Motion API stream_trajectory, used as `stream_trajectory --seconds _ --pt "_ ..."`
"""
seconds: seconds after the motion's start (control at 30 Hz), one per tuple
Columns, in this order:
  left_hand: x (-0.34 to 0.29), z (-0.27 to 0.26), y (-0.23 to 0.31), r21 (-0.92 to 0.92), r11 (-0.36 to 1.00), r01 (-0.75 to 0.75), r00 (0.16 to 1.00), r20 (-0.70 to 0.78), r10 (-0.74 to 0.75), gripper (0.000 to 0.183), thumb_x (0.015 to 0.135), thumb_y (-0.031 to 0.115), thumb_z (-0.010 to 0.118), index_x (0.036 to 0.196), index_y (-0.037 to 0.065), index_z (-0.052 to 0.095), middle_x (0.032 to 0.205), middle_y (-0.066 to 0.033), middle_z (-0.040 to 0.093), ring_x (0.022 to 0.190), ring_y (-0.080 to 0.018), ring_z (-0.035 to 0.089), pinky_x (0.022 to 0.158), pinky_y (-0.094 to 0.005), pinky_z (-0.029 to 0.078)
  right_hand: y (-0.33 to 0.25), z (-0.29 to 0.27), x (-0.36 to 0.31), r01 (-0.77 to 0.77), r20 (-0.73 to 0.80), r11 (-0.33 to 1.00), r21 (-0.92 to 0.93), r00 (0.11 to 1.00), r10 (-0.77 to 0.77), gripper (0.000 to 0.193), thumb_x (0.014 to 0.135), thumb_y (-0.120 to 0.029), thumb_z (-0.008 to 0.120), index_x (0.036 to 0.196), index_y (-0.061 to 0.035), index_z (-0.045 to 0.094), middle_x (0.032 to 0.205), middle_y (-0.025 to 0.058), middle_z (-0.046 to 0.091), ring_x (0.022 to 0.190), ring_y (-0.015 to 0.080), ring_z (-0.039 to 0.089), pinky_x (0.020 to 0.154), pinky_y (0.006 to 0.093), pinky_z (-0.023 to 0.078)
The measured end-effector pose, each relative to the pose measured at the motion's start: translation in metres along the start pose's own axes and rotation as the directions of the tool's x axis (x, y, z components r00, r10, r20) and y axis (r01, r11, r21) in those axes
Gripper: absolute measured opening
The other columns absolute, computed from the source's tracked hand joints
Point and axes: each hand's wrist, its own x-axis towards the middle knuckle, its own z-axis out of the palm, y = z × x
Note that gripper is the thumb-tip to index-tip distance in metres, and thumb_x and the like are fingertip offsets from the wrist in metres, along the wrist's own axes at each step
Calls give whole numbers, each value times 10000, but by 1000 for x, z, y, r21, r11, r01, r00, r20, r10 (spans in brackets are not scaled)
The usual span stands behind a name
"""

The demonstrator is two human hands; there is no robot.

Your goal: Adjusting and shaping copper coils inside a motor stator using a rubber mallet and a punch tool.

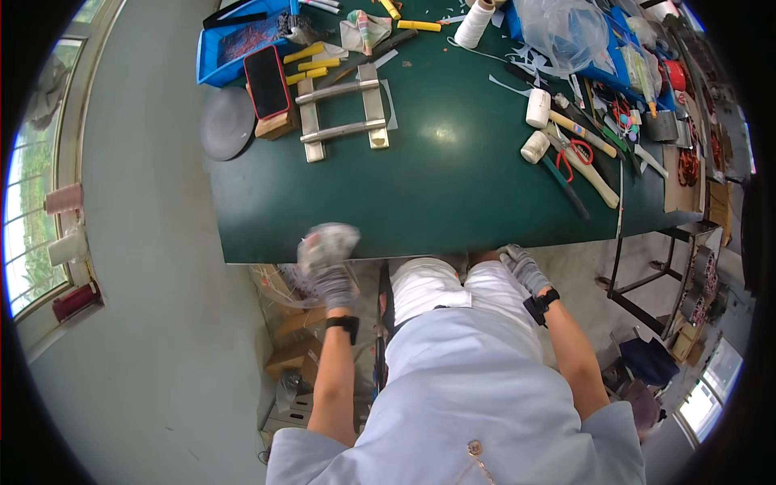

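My left hand, in a grey knitted glove, is over the front edge of the green table. Motion smears its fingers, so I cannot tell whether it holds anything. Low at the same edge, my right hand lies beside my thigh in a similar glove, its visible fingers stretched out and nothing seen in them. Farther back on the left stands a metal frame of two flat bars joined by two round rods. A phone with a red edge leans next to it, by a small wooden block.
Two white-headed mallets and red-handled scissors lie on the right, near a blue bin with a plastic bag. At the back left are a grey disc, a blue tray and yellow sticks. A white thread cone stands far back.
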Motion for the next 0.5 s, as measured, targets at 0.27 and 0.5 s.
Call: stream_trajectory --seconds 0.27,0.5 --pt "164 -80 71 -366 915 172 894 -332 -301 217 802 224 591 859 17 618 748 -40 574 618 -113 526 541 -263 448 -5 -10 -3 30 -147 993 -114 988 -47 145 836 -134 522 939 -53 583 851 77 599 835 208 567 742 306 457" --pt "38 103 175 -43 881 -470 563 755 337 298 848 173 510 1108 27 506 966 -129 552 912 -238 544 821 -324 435 -192 -2 83 391 -274 916 89 894 -355 523 793 -289 572 1235 -63 408 1169 146 449 1076 276 450 898 355 380"
